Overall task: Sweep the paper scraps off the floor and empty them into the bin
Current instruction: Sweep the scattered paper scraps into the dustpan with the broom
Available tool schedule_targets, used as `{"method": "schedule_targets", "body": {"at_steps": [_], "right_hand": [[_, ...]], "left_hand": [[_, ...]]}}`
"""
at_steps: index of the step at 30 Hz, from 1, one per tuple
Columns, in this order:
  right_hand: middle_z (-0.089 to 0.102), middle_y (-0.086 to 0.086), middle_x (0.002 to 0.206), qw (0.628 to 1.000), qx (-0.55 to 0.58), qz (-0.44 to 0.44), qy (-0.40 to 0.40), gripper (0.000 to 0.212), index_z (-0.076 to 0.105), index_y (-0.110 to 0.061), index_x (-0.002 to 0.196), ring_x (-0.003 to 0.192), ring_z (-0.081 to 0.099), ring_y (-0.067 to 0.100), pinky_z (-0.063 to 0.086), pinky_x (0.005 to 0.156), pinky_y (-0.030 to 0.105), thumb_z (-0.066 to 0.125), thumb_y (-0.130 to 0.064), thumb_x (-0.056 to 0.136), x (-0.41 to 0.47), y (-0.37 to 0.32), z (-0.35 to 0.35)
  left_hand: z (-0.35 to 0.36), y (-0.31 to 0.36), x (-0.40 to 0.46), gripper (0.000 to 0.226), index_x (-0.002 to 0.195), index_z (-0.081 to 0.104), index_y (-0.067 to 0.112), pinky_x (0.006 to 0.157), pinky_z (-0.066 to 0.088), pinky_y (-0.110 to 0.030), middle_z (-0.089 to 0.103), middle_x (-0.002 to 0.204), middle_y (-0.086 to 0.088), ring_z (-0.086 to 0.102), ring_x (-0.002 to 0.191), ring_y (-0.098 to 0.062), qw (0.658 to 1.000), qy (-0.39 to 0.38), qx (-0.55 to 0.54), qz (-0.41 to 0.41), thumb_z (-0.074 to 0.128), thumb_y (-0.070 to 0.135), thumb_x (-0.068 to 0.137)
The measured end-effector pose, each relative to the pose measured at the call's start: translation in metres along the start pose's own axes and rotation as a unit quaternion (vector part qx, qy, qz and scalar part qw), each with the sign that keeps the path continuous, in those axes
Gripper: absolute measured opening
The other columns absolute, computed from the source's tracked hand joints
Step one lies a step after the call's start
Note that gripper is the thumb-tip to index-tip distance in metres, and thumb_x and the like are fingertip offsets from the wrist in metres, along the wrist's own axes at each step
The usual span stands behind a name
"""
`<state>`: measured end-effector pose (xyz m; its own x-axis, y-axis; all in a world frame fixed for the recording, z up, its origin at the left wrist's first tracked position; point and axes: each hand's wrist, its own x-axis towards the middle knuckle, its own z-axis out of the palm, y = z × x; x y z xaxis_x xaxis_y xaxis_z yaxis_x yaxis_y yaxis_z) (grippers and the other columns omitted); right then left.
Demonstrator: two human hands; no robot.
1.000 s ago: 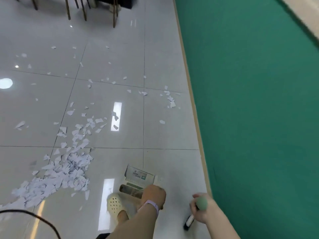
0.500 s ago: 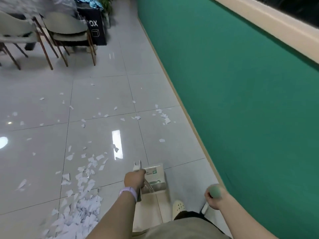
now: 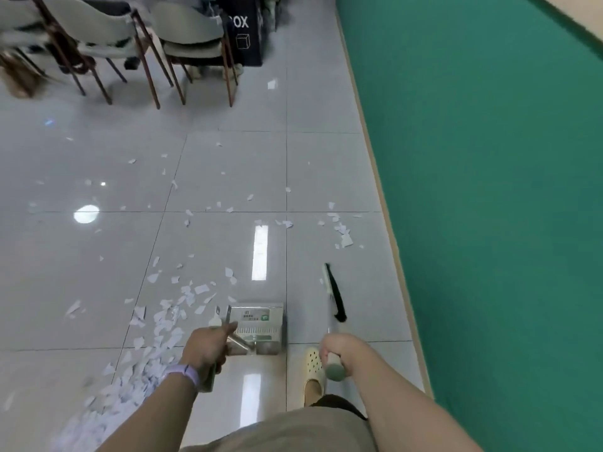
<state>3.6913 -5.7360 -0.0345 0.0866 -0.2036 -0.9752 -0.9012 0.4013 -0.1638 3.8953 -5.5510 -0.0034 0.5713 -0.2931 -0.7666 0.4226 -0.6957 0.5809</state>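
We see the left hand (image 3: 205, 349) gripping the dustpan (image 3: 259, 327) handle and the right hand (image 3: 336, 352) gripping the broom (image 3: 333, 293) handle, paper scraps (image 3: 156, 324) littering the floor (image 3: 228, 164).

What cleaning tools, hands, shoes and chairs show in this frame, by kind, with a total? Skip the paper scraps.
Dustpans: 1, the dustpan, its handle held by the left hand
Brooms: 1, the broom, its handle held by the right hand
Hands: 2
Shoes: 1, the cream shoe
Chairs: 3, the chairs, the leftmost partly out of frame
Total: 8
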Motion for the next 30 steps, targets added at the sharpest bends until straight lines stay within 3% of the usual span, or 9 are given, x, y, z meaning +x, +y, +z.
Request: {"method": "schedule_targets", "body": {"at_steps": [3,5,7,12,16,19,22,25,30], "right_hand": [[0.055,0.010,0.064,0.996,0.037,-0.001,-0.082,0.005,0.056,-0.003,0.075,0.046,0.053,0.020,0.050,0.058,0.026,0.054,0.002,0.076,0.014,-0.037,-0.028],[0.045,0.004,0.045,0.988,0.089,-0.012,-0.122,0.016,0.048,-0.008,0.075,0.033,0.042,0.015,0.041,0.043,0.018,0.050,0.003,0.087,0.027,-0.059,-0.055],[0.039,0.000,0.048,0.975,0.152,-0.019,-0.160,0.020,0.042,-0.011,0.078,0.032,0.037,0.010,0.032,0.036,0.015,0.049,0.003,0.090,0.037,-0.075,-0.085],[0.039,-0.001,0.060,0.948,0.231,-0.036,-0.214,0.013,0.047,-0.009,0.086,0.038,0.039,0.006,0.033,0.034,0.014,0.054,0.001,0.090,0.031,-0.068,-0.138],[0.042,0.002,0.062,0.949,0.254,-0.041,-0.182,0.011,0.047,-0.008,0.092,0.039,0.040,0.008,0.035,0.034,0.017,0.053,0.001,0.091,0.020,-0.042,-0.169],[0.043,0.004,0.057,0.974,0.178,-0.084,-0.111,0.012,0.045,-0.008,0.086,0.039,0.039,0.012,0.034,0.035,0.020,0.051,0.002,0.089,0.006,-0.041,-0.201],[0.044,0.005,0.050,0.984,0.130,-0.110,-0.043,0.015,0.045,-0.009,0.078,0.037,0.040,0.015,0.034,0.038,0.022,0.051,0.002,0.087,-0.011,-0.030,-0.227],[0.044,0.003,0.051,0.974,0.194,-0.118,-0.011,0.006,0.049,-0.004,0.087,0.036,0.040,0.013,0.035,0.035,0.022,0.050,0.002,0.087,-0.008,-0.009,-0.254],[0.045,0.001,0.048,0.969,0.227,-0.091,0.028,0.009,0.051,-0.006,0.085,0.036,0.042,0.012,0.037,0.034,0.021,0.047,0.001,0.089,0.001,-0.005,-0.287]], "left_hand": [[0.021,0.009,0.001,0.033,0.074,0.064,0.002,0.045,0.028,-0.023,0.045,0.046,-0.003,0.035,0.042,-0.018,0.999,0.047,0.004,-0.017,0.067,0.026,0.096],[0.043,0.010,-0.001,0.031,0.072,0.060,0.004,0.045,0.028,-0.023,0.045,0.048,-0.005,0.035,0.042,-0.017,0.997,0.069,0.001,-0.026,0.067,0.023,0.095],[0.065,0.014,-0.003,0.032,0.068,0.057,0.006,0.045,0.029,-0.022,0.045,0.047,-0.006,0.035,0.041,-0.018,0.996,0.089,-0.003,-0.028,0.068,0.023,0.093],[0.093,0.037,-0.002,0.030,0.069,0.054,0.007,0.046,0.027,-0.023,0.041,0.049,-0.005,0.032,0.041,-0.017,0.992,0.109,-0.036,-0.048,0.065,0.020,0.092],[0.106,0.058,0.002,0.028,0.074,0.062,0.001,0.047,0.028,-0.023,0.047,0.056,-0.009,0.035,0.045,-0.018,0.989,0.127,-0.054,-0.043,0.064,0.020,0.094],[0.130,0.064,0.002,0.030,0.079,0.066,-0.006,0.048,0.031,-0.025,0.050,0.060,-0.012,0.038,0.049,-0.020,0.990,0.126,-0.054,-0.024,0.063,0.020,0.094],[0.162,0.055,-0.006,0.042,0.076,0.069,-0.006,0.055,0.046,-0.033,0.059,0.059,-0.014,0.049,0.053,-0.028,0.992,0.128,-0.020,0.002,0.063,0.034,0.087],[0.198,0.044,-0.011,0.045,0.061,0.064,0.007,0.070,0.061,-0.047,0.066,0.061,-0.014,0.065,0.065,-0.040,0.992,0.119,0.029,0.015,0.063,0.045,0.085],[0.221,0.057,-0.017,0.044,0.060,0.058,0.004,0.062,0.055,-0.044,0.058,0.056,-0.012,0.054,0.058,-0.034,0.988,0.122,0.082,0.047,0.064,0.035,0.091]]}}
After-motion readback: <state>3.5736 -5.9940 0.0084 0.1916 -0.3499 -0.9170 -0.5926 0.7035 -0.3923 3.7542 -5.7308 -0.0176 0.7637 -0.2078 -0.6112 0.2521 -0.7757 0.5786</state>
